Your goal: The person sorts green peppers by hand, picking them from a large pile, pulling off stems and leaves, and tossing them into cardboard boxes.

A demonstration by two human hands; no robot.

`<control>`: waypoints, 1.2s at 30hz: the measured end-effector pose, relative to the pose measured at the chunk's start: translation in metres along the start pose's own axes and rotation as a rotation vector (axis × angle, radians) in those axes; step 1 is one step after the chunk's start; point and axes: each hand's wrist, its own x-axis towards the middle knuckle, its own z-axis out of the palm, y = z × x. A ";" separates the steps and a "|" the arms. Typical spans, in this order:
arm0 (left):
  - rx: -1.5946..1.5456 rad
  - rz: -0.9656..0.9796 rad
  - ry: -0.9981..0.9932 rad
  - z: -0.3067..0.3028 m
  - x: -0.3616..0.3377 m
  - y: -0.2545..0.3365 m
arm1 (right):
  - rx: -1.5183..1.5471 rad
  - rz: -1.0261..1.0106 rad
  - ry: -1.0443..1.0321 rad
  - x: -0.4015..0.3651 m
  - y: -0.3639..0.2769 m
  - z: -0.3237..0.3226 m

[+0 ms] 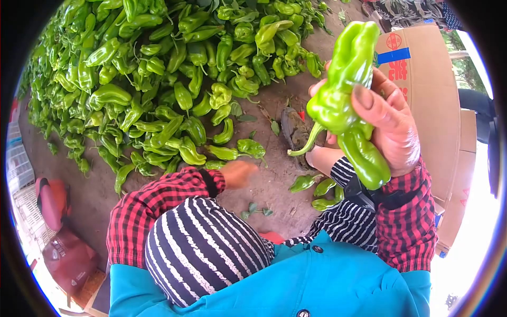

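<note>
My right hand (391, 116) is raised at the right, its fingers and thumb wrapped round green peppers (338, 84). One large pepper points upward with its curved stem at the lower left; another hangs below the palm. My left hand (238, 175) is low over the ground near the pile's lower edge, blurred by motion, and its fingers cannot be made out. The big pile of green peppers (158, 79) spreads across the upper left. A few loose peppers (302, 183) lie on the ground beside my striped knee.
Cardboard boxes (433, 90) stand at the right. White plastic crates (21, 169), a pink and red item (52, 203) and a maroon bag (68, 259) are at the left. Patterned clothing of another person (412, 13) shows at the upper right.
</note>
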 end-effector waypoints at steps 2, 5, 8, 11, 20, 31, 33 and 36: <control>0.194 0.028 0.270 -0.004 -0.003 -0.004 | -0.003 -0.008 -0.006 0.002 -0.001 0.000; 0.587 0.062 0.621 -0.013 0.002 -0.016 | 0.025 0.033 0.009 0.004 0.006 0.001; 0.720 -0.001 0.513 -0.026 0.011 -0.031 | 0.141 0.120 0.008 0.004 0.018 0.000; 0.691 -0.053 0.322 -0.024 0.013 -0.036 | 0.154 0.198 0.016 0.006 0.026 -0.006; 0.318 -0.134 0.554 -0.022 0.002 -0.059 | -0.125 0.326 -0.059 0.020 0.061 -0.021; 0.268 -0.358 0.407 -0.023 -0.020 -0.022 | 0.189 0.671 -0.242 0.015 0.129 -0.030; 0.231 -0.387 0.360 -0.021 -0.017 -0.028 | 0.189 0.654 -0.231 0.014 0.123 -0.029; 0.184 -0.344 0.378 -0.017 -0.020 -0.036 | 0.001 0.627 -0.221 0.014 0.110 -0.024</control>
